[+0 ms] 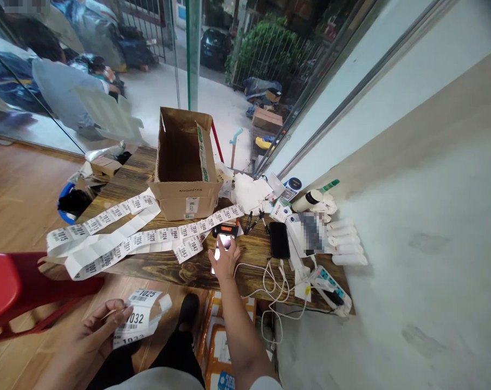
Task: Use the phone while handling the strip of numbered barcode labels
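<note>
- Numbered label strip (142, 319): held up in front of the worktop's near edge, left of centre, showing 1025, 1032 and 1033. It should be light, thin and floppy, easily creased; a pinch on its margin looks best.
- Left hand (101, 327): thumb and fingers closed on the strip's left edge.
- Lit phone (225, 239): lies toward the worktop's near side. Probably stiff, smooth and glass-fronted, so better lifted by its long sides.
- Right hand (226, 264): fingers loosely spread over the phone, touching its screen; no grip shows.
- Long label strips (164, 235): trail leftward across the worktop (156, 269), looping over its near edge.
- Open carton (174, 201): just beyond them.
- Black phone (279, 240): right of the lit one, with white cables (270, 284) nearer.
- Red stool (1, 284): at far left of the scene.
</note>
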Available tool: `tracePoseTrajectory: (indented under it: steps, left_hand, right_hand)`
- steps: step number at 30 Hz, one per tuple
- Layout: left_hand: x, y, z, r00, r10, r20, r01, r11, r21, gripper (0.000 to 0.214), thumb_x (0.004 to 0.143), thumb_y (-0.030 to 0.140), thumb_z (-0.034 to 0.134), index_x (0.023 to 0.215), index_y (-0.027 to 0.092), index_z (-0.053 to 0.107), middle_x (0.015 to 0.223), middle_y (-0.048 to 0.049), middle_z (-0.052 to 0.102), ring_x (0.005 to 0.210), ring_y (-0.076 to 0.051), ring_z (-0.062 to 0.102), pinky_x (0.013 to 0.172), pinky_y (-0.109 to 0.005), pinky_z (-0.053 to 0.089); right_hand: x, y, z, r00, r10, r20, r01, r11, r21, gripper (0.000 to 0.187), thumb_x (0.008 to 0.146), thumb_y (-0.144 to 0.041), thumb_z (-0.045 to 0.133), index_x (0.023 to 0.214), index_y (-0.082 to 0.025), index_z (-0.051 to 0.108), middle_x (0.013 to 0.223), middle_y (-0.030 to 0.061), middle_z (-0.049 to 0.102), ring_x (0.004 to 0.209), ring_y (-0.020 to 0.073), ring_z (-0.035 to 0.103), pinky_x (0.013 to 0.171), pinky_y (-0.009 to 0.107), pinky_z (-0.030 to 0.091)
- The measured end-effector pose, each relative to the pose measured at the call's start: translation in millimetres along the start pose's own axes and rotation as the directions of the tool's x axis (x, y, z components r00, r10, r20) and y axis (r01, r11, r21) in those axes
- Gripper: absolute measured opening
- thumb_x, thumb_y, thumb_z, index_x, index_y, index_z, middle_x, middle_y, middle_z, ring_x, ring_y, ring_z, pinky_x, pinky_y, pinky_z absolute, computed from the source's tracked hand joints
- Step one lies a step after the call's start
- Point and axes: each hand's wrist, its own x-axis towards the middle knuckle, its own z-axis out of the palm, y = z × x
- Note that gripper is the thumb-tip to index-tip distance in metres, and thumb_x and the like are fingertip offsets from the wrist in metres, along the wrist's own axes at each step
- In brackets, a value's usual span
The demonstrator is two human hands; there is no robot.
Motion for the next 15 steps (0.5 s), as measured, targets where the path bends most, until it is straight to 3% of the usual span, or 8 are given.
tracePoseTrajectory:
  steps: [2, 8, 15]
  left_hand:
    - [0.0, -0.1, -0.1, 0.999, 0.021, 0.024, -0.021, 1.0, 0.004, 0.047, 0.019, 0.007, 0.088, 0.057, 0.019, 0.064, 0.056, 0.0048, 0.062, 0.053, -0.012, 0.056, 0.05, -0.02, 0.054]
    - [1.5, 0.5, -1.7, 1.0, 0.015, 0.013, -0.015, 1.0, 0.001, 0.043, 0.026, 0.025, 0.092, 0.058, 0.019, 0.063, 0.057, 0.0032, 0.063, 0.052, -0.013, 0.054, 0.047, -0.025, 0.055]
    - [-2.0, 0.3, 5.3, 0.994, 0.068, 0.086, -0.074, 0.995, 0.068, 0.041, 0.034, 0.031, 0.091, 0.061, 0.017, 0.062, 0.061, 0.0037, 0.061, 0.055, -0.011, 0.054, 0.048, -0.02, 0.051]
  right_hand:
    - [-0.7, 2.0, -0.4, 1.0, -0.007, -0.015, 0.007, 1.0, -0.012, 0.049, 0.082, -0.044, 0.055, 0.128, -0.03, 0.053, 0.136, 0.0122, 0.027, 0.113, 0.0332, 0.029, 0.094, 0.051, 0.031]
    - [-14.7, 15.6, -3.6, 0.997, -0.002, -0.075, 0.003, 1.0, 0.019, 0.05, 0.086, -0.039, 0.048, 0.131, -0.017, 0.049, 0.129, 0.0159, 0.035, 0.111, 0.0299, 0.032, 0.093, 0.047, 0.034]
    - [-4.3, 14.1, -4.9, 0.999, 0.022, -0.024, -0.022, 1.0, -0.012, 0.048, 0.086, -0.04, 0.047, 0.131, -0.023, 0.049, 0.133, 0.0144, 0.033, 0.113, 0.0315, 0.032, 0.094, 0.049, 0.032]
